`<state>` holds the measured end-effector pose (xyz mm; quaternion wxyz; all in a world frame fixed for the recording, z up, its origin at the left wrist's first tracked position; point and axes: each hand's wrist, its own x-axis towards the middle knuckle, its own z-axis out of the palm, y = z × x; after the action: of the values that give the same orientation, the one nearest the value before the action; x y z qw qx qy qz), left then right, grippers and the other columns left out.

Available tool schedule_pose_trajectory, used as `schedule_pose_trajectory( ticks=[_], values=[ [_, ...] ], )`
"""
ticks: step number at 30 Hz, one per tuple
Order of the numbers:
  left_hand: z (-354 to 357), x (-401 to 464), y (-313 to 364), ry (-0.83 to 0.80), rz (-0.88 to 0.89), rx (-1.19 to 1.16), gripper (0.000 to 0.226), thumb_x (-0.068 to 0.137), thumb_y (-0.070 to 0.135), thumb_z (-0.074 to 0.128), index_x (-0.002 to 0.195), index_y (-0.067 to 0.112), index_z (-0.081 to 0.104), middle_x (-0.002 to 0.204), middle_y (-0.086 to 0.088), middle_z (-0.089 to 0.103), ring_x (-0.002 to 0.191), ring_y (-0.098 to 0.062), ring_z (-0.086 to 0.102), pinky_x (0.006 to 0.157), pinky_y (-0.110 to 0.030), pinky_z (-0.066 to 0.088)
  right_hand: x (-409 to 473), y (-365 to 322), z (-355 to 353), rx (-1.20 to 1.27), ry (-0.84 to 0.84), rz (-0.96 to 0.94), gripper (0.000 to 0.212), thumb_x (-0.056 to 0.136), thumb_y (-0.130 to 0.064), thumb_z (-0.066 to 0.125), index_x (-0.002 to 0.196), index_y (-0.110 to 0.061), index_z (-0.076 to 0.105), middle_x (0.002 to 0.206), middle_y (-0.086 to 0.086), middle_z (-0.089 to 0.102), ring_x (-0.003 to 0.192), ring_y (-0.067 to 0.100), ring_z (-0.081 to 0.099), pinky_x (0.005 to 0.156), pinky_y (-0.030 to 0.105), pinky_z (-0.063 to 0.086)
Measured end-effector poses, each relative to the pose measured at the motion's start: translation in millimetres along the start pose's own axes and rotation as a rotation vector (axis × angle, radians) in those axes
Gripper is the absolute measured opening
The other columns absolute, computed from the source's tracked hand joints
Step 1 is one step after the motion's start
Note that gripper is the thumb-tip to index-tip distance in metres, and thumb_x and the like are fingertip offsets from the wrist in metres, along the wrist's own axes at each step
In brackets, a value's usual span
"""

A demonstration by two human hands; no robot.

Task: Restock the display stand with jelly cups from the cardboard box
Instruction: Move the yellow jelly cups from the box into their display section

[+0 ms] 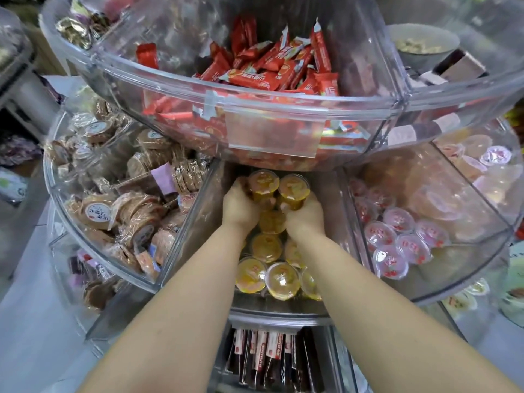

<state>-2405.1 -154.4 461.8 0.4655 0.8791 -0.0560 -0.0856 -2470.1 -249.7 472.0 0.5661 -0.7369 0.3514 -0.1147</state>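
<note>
Both my hands reach deep into the middle compartment of the clear display stand point(195, 222). My left hand point(239, 207) grips a yellow jelly cup point(262, 185) at the back of the compartment. My right hand point(304, 215) grips a second yellow jelly cup point(293, 190) beside it. The two cups touch each other, just under the tier above. Several more yellow jelly cups point(266, 275) lie in the compartment between and below my forearms. The cardboard box is not in view.
The upper tier point(272, 109) of red wrapped snacks overhangs my hands. Wrapped round cakes point(130, 211) fill the left compartment, and red-lidded jelly cups point(397, 242) the right one. Dark snack packets point(269, 355) stand in the tier below.
</note>
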Motion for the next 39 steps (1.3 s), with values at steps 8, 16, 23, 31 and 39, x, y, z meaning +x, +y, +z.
schedule_pose_trajectory(
  ticks=[8, 16, 23, 31, 39],
  values=[
    [-52.1, -61.2, 16.8, -0.160, -0.011, -0.259, 0.060, 0.074, 0.020, 0.077, 0.128, 0.018, 0.050, 0.115, 0.005, 0.061, 0.106, -0.014, 0.059, 0.087, -0.028, 0.049, -62.8, -28.2, -27.0, 0.332, -0.109, 0.150, 0.018, 0.086, 0.000, 0.056, 0.097, -0.014, 0.054, 0.094, 0.006, 0.060, 0.082, 0.019, 0.058, 0.064, 0.026, 0.049],
    [-158.7, -240.9, -90.7, 0.214, 0.131, -0.493, 0.028, 0.080, 0.012, 0.068, 0.088, 0.039, 0.067, 0.090, 0.011, 0.071, 0.085, -0.003, 0.065, 0.075, -0.010, 0.049, -206.7, -20.0, -0.8, 0.312, -0.611, -0.192, 0.017, 0.085, -0.010, 0.063, 0.085, -0.026, 0.067, 0.078, -0.007, 0.068, 0.067, 0.002, 0.063, 0.059, 0.014, 0.049],
    [-142.4, -347.1, -290.3, 0.258, -0.474, -0.363, 0.030, 0.084, 0.001, 0.062, 0.086, 0.031, 0.061, 0.084, 0.006, 0.065, 0.075, -0.006, 0.061, 0.071, -0.012, 0.047, -290.7, 124.6, 88.8, -0.154, -0.981, 0.048, 0.015, 0.088, -0.010, 0.058, 0.094, -0.023, 0.063, 0.082, 0.002, 0.062, 0.072, 0.008, 0.057, 0.065, 0.017, 0.047],
    [-16.3, -386.3, -489.5, 0.067, -0.890, -0.311, 0.022, 0.085, 0.003, 0.061, 0.106, 0.006, 0.059, 0.093, -0.007, 0.061, 0.086, -0.018, 0.057, 0.082, -0.022, 0.043, -266.4, 409.0, 173.5, -0.993, -1.062, 0.292, 0.026, 0.090, -0.011, 0.053, 0.115, -0.007, 0.059, 0.120, 0.014, 0.061, 0.112, 0.028, 0.056, 0.091, 0.030, 0.043],
    [132.4, -351.2, -682.5, -0.130, -0.845, -0.125, 0.049, 0.084, 0.018, 0.063, 0.130, 0.010, 0.047, 0.126, -0.011, 0.057, 0.118, -0.028, 0.052, 0.098, -0.031, 0.039, -215.0, 617.6, 267.4, -1.274, -1.096, 0.083, 0.035, 0.087, -0.030, 0.057, 0.118, -0.014, 0.056, 0.111, 0.012, 0.064, 0.104, 0.031, 0.058, 0.082, 0.031, 0.046]
  ],
)
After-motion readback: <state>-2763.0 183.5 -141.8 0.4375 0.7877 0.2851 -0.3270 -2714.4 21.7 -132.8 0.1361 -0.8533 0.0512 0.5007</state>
